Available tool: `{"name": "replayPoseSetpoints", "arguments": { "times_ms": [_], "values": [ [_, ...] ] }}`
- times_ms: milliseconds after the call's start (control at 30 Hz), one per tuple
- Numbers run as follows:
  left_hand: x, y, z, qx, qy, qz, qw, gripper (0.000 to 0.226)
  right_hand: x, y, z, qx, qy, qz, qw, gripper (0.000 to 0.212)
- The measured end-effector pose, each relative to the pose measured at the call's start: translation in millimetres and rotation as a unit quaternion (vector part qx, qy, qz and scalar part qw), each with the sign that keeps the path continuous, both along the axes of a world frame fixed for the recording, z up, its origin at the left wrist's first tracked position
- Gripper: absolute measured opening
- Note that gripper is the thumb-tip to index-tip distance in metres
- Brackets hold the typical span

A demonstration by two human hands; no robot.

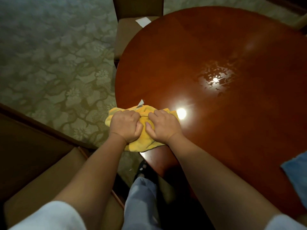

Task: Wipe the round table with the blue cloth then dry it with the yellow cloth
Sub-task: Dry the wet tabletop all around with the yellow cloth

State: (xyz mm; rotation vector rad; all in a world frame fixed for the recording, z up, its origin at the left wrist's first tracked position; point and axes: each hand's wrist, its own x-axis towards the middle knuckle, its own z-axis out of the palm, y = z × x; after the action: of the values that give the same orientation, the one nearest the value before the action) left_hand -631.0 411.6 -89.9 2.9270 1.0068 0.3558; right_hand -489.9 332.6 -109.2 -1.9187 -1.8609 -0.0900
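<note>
The yellow cloth point(142, 143) lies bunched on the near left edge of the round, glossy brown table point(216, 47), partly hanging over the rim. My left hand point(125, 125) grips its left part with curled fingers. My right hand point(163, 126) grips its right part, thumb tucked into the folds. A white tag point(140, 103) sticks out of the cloth's far side. The blue cloth point(297, 170) lies at the table's right edge, cut off by the frame. A wet patch point(216, 77) glistens near the table's middle.
A chair with a tan seat point(127, 35) stands at the table's far left, with a white paper point(143, 21) on it. Another tan chair seat point(54, 176) is near me on the left. Patterned green carpet point(49, 63) covers the floor. My leg point(141, 201) shows below.
</note>
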Motion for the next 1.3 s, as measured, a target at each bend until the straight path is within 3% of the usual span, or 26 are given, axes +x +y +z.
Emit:
{"name": "replayPoseSetpoints", "arguments": {
  "times_ms": [300, 633, 933, 1300],
  "values": [
    [-7.7, -73.7, 7.1, -0.019, 0.001, 0.007, 1.000, 0.031, -14.4, -74.3, 4.5, -0.026, 0.001, -0.042, 0.999, 0.034],
    [-18.5, -129.4, 4.3, -0.047, 0.000, -0.077, 0.996, 0.028, -36.9, -154.0, 6.6, -0.029, -0.020, -0.108, 0.994, 0.032],
    [-17.2, -89.0, -3.2, -0.045, -0.020, -0.159, 0.986, 0.025, -26.4, -122.4, -3.8, -0.021, -0.032, -0.046, 0.998, 0.029],
    [-12.6, 12.4, -3.3, -0.049, -0.026, -0.081, 0.995, 0.025, -10.8, -1.2, 0.0, -0.001, -0.027, -0.001, 1.000, 0.032]
  ]
}}
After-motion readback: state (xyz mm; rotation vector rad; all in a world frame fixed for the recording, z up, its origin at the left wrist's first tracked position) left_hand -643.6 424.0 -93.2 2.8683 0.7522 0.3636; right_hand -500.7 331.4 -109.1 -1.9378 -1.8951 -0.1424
